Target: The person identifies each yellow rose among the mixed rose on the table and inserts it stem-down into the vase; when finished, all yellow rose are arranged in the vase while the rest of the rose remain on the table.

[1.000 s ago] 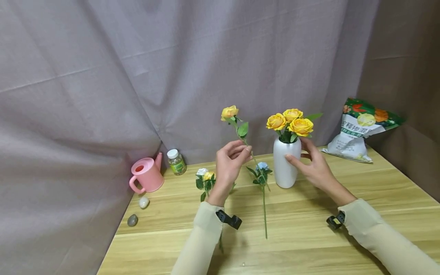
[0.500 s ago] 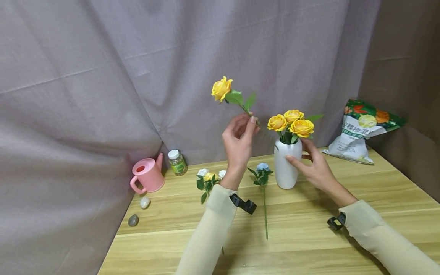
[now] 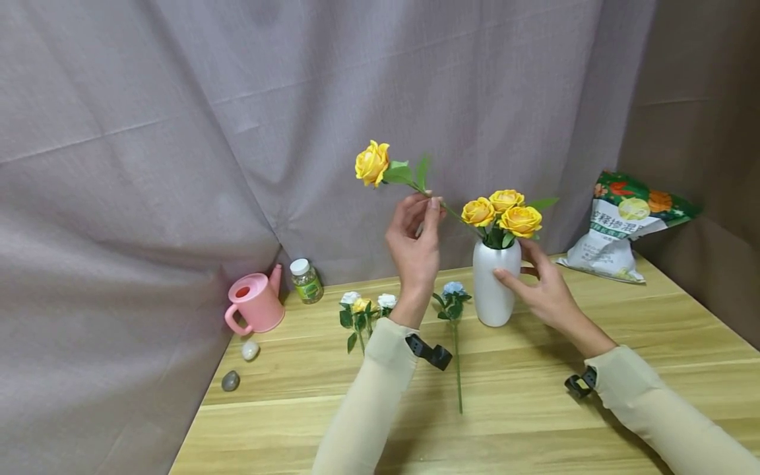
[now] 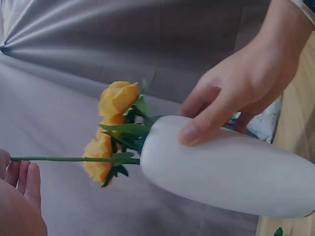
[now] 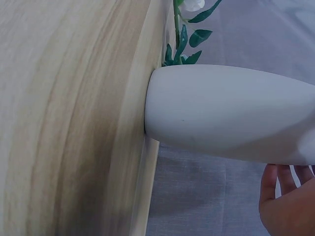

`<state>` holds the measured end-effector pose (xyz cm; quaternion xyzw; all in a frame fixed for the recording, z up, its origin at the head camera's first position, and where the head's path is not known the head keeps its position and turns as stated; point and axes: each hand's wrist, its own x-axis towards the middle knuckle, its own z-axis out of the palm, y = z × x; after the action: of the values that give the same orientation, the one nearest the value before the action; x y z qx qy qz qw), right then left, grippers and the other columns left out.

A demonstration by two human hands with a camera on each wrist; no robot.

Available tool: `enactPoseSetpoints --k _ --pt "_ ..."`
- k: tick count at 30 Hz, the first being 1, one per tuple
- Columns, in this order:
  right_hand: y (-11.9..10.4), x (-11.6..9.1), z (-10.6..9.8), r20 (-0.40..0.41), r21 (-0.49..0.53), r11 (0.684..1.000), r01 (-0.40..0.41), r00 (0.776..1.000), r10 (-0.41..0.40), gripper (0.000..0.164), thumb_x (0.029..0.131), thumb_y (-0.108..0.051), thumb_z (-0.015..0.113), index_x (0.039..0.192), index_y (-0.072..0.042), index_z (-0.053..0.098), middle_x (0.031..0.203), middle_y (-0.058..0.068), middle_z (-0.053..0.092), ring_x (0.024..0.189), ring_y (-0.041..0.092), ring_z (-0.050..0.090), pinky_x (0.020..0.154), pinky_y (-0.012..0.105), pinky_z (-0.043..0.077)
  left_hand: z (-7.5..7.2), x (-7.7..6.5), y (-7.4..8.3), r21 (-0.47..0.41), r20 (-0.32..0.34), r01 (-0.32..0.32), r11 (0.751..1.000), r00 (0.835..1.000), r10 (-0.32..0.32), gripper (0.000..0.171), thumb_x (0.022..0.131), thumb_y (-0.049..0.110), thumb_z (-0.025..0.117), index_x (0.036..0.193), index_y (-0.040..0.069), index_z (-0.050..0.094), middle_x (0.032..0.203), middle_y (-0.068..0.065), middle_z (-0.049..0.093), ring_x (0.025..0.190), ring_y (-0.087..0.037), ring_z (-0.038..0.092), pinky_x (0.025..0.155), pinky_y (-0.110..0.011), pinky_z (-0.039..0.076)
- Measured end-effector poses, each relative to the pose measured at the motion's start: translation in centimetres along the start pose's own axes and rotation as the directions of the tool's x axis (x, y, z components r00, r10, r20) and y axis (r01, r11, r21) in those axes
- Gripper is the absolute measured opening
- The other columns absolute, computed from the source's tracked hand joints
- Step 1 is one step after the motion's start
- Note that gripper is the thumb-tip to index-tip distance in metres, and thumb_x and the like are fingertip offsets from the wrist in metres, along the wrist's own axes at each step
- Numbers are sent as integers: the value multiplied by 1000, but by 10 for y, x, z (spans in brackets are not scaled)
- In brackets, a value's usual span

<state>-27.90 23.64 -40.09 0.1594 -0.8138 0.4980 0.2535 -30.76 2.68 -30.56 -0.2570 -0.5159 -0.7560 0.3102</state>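
My left hand (image 3: 415,231) pinches the green stem of a yellow rose (image 3: 372,163) between thumb and fingers. The bloom tilts up to the left, while the stem slants down right to the mouth of a white vase (image 3: 494,290). Three yellow roses (image 3: 506,212) stand in that vase. In the left wrist view the held stem (image 4: 64,159) reaches the vase's rim beside the blooms. My right hand (image 3: 543,287) grips the vase's right side, thumb across its front. The vase stands upright on the wooden table (image 3: 534,409), its base seen in the right wrist view.
A blue flower (image 3: 454,290) lies left of the vase. White and yellow flowers (image 3: 361,307) lie behind my left forearm. Farther left are a pink watering can (image 3: 255,303), a labelled jar (image 3: 306,282) and two stones (image 3: 230,380). A printed bag (image 3: 617,227) stands at the back right.
My left hand has lifted the yellow rose up and to the right, bringing its stem end to the vase mouth. The right hand stays on the vase.
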Motion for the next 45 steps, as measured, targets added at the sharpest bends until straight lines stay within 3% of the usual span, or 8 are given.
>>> enactPoseSetpoints --k 7,12,19,23,27,31,37,45 --pt "1 -1 -2 -3 0 1000 -2 1000 2 66 92 -14 73 150 -7 40 138 18 57 115 -5 50 91 11 45 8 -13 -10 256 106 16 967 993 -44 25 99 28 65 122 16 64 104 -6 75 94 -9 72 79 -25 61" --pt "3 0 -2 -7 2 1000 10 1000 -10 66 92 -13 73 150 -8 41 138 17 57 115 -6 50 91 10 45 14 -22 -15 383 175 -18 923 983 -54 26 100 31 65 123 20 64 103 -1 75 93 -3 71 80 -20 60" --pt "4 1 -3 -2 2 1000 23 1000 -23 66 92 -13 73 150 -9 41 137 16 58 116 -6 50 91 11 45 20 -30 -25 463 248 -52 885 966 -73 16 98 30 66 110 19 69 102 0 78 92 2 72 82 -14 57" --pt "5 1 -3 -7 -3 1000 27 1000 -27 66 92 -12 73 150 -9 41 136 15 58 115 -9 50 91 12 45 20 -31 -31 585 302 -71 808 943 -137 14 98 28 68 108 18 71 102 4 78 91 4 70 81 -9 55" --pt "5 0 -3 -13 -6 1000 29 999 -29 66 92 -12 74 149 -8 41 136 16 58 116 -6 50 90 10 45 18 -32 -38 669 299 -54 741 933 -201 13 95 26 70 106 19 75 99 7 78 87 5 70 76 -6 53" --pt "4 1 -3 -13 4 999 37 999 -37 67 91 -10 74 150 -7 41 137 17 58 116 -5 50 90 9 46 16 -33 -38 671 282 -39 741 937 -205 17 95 31 70 104 19 78 97 8 78 83 5 70 72 -8 54" --pt "2 2 -3 -11 4 999 37 999 -37 67 91 -10 73 150 -8 41 137 17 58 117 -3 51 89 8 45 16 -33 -31 659 295 -96 746 946 -138 27 99 42 62 105 22 79 99 7 79 85 2 72 72 -11 56" --pt "3 0 -3 4 0 1000 25 1000 -25 67 92 -13 73 150 -10 40 138 16 58 117 -7 49 91 11 46 19 -33 -30 657 306 -121 744 945 -116 23 98 35 66 105 18 79 100 4 79 84 -2 73 72 -10 55"
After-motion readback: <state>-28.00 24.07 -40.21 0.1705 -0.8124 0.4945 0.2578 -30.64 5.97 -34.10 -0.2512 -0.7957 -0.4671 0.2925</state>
